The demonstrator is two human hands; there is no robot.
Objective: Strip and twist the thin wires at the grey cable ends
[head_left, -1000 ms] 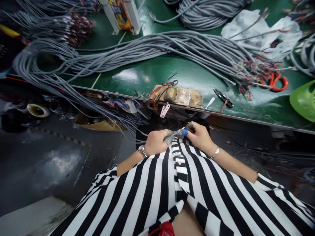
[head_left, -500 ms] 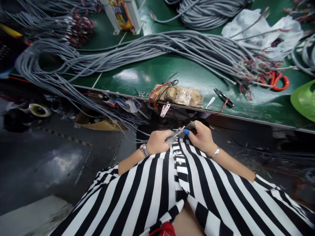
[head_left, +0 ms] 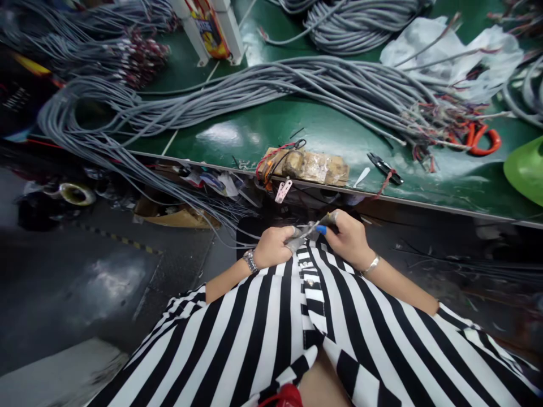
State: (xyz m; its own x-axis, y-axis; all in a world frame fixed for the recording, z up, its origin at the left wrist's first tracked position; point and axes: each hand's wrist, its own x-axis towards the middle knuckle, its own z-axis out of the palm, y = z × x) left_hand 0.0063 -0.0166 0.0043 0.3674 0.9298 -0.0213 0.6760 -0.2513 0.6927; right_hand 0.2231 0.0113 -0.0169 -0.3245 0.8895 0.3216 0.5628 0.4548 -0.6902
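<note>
My left hand (head_left: 274, 246) and my right hand (head_left: 348, 237) meet close to my body, just below the green bench's front edge (head_left: 424, 202). Both are closed in a pinch on the end of a thin grey cable (head_left: 306, 230) held between them. Grey finger covers sit on my left fingertips, and a blue one shows on my right thumb. A watch is on my left wrist, a bracelet on my right. A long bundle of grey cables (head_left: 263, 85) lies across the bench and droops over its left edge toward my hands.
A taped brown block with red and black wires (head_left: 307, 165) sits at the bench edge. Black cutters (head_left: 385, 168) lie right of it, orange-handled scissors (head_left: 479, 138) farther right, a green dish (head_left: 526, 169) at the far right. White plastic bag (head_left: 449, 45) and more cable coils lie behind.
My hands stay together on the cable end with only small finger shifts. The view has tilted slightly, so the bench sits a little to the right and lower.
</note>
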